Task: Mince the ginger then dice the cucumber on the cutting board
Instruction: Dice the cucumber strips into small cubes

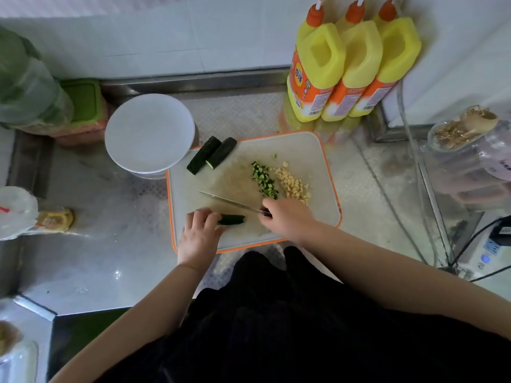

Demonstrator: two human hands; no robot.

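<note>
On the steel counter (96, 258), three yellow bottles (351, 70) stand behind the orange-rimmed white board (312, 150), and a round white plate (149, 132) sits at the board's far left corner, just beside two dark cucumber lengths (211, 154) lying on that corner. The right hand (287, 217) grips the handle of a knife (229, 201), its thin blade pointing left across the board, while the left hand (199, 230) curls its fingertips over one end of a cucumber strip (232, 219) on the near edge, just below the blade. Near the right hand lie a pile of green dice (262, 179) and, touching it on the right, pale minced ginger (294, 185).
</note>
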